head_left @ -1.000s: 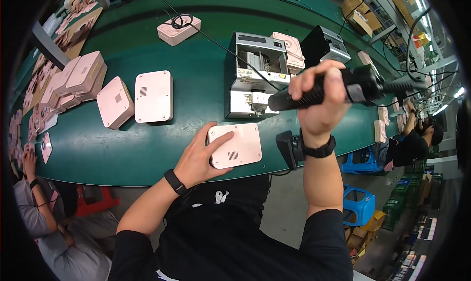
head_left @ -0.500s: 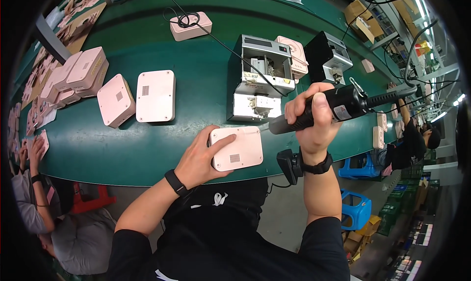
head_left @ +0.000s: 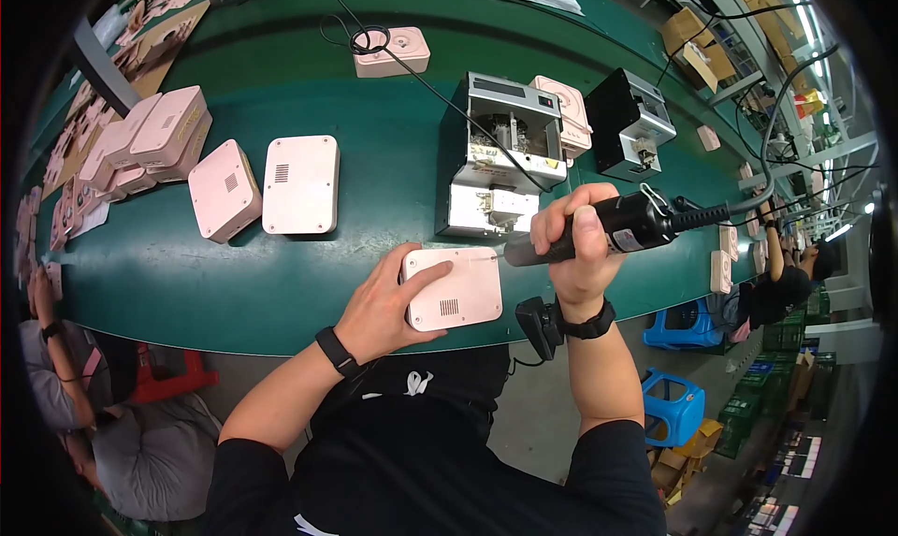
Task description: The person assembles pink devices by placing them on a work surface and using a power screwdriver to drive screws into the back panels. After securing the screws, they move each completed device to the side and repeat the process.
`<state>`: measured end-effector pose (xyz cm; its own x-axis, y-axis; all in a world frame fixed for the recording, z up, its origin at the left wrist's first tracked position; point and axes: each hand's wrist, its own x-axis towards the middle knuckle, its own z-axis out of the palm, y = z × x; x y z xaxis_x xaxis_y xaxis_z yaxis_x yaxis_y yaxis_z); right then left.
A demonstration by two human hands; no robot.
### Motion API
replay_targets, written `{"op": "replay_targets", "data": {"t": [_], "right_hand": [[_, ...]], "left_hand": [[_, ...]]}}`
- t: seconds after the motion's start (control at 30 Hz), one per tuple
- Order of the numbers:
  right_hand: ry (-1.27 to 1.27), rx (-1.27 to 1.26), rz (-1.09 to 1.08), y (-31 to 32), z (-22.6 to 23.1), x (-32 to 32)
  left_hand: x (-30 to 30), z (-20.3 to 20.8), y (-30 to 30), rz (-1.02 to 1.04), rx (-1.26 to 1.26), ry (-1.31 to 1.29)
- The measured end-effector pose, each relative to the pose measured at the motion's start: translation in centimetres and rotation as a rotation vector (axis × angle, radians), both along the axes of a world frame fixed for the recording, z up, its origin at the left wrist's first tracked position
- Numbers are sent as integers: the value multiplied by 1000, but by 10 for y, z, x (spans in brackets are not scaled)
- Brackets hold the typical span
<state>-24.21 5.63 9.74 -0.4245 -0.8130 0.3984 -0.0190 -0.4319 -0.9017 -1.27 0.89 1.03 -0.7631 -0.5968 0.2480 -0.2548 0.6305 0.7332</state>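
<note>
At the near edge of the bench, a pale pink plastic housing [head_left: 472,288] lies with its vented, screw-holed side up. My left hand [head_left: 376,300] is closed around its left end, thumb near the lower edge and a finger across the top. My right hand [head_left: 582,246] is wrapped around a black corded electric screwdriver [head_left: 634,224], tilted with its thin bit pointing left. The bit passes over the housing's upper right part; whether its tip touches is not clear. Just beyond stands a silver-and-black screw feeder [head_left: 505,166].
Two similar pink housings [head_left: 301,185] lie to the left, near a stack of more [head_left: 168,129]. Another pink unit [head_left: 393,53] sits at the back under a hanging cable. A second feeder [head_left: 636,124] stands at right. Co-workers sit on both sides; blue stools [head_left: 673,407] are at right.
My right hand has brought the screwdriver left and slightly down, its bit now over the housing. My left hand stays on the housing. The view has shifted slightly.
</note>
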Motion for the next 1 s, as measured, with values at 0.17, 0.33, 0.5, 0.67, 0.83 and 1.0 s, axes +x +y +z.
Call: {"op": "replay_targets", "data": {"t": [0.17, 0.33, 0.5, 0.67, 0.83, 1.0], "right_hand": [[-59, 67, -29, 13, 18, -3], [-115, 187, -46, 63, -4, -2], [-68, 217, -161, 88, -25, -7], [116, -283, -162, 68, 31, -19], [285, -737, -243, 10, 84, -28], [366, -387, -369, -36, 76, -25]], "left_hand": [[-4, -3, -5, -3, -8, -13], [-4, -5, -2, 28, -43, 15], [-10, -5, -6, 15, -41, 10], [-8, -5, -7, 18, -60, 18], [-5, -4, 4, -5, -57, -17], [-4, 0, 12, -24, -13, -38]]}}
